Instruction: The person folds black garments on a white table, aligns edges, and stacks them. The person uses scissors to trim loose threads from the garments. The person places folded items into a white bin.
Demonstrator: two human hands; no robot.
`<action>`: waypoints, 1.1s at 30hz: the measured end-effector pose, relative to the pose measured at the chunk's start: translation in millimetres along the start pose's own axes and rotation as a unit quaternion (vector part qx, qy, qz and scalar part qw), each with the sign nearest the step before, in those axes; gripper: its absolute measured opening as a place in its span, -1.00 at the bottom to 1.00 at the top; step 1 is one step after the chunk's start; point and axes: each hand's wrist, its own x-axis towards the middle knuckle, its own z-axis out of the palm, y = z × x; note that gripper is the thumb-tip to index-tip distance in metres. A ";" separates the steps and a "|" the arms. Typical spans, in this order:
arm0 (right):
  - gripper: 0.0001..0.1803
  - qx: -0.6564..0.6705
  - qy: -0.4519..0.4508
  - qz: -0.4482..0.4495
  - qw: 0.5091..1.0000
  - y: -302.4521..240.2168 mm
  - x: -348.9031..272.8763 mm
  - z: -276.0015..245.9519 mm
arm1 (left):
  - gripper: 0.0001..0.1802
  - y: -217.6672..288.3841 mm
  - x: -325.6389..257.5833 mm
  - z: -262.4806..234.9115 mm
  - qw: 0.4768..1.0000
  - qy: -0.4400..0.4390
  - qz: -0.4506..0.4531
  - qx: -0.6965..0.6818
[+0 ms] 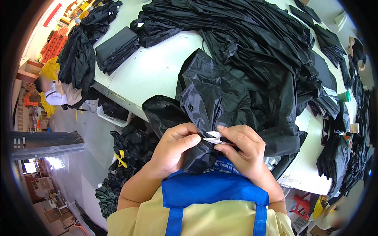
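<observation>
A black shiny garment (220,98) with a snap button lies bunched at the near edge of a white table (149,70). My left hand (175,147) pinches a fold of its fabric close to my chest. My right hand (242,151) holds a small white thread snipper (214,137), its tip against the same fold between my two thumbs. A blue apron (212,188) over a yellow shirt fills the lower middle.
A large heap of black garments (252,35) covers the table's far side, with folded stacks (116,49) at the left. More black bundles (130,149) lie on the floor. A person (53,92) sits at the far left. A red stool (303,204) stands at lower right.
</observation>
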 end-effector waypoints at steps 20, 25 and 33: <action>-0.49 0.124 0.025 0.108 0.986 4.8 -0.1 1.6 | -0.81 6.5 5.3 1.1 0.998 -0.041 0.014 0.055; -0.51 -0.027 0.020 -0.072 0.997 9.1 9.1 0.7 | -0.74 8.0 5.4 -1.4 0.979 -0.043 0.053 0.191; -0.51 0.089 -0.010 0.148 0.985 0.0 16.5 -0.7 | -0.49 9.3 12.1 9.6 0.931 -0.035 0.121 0.342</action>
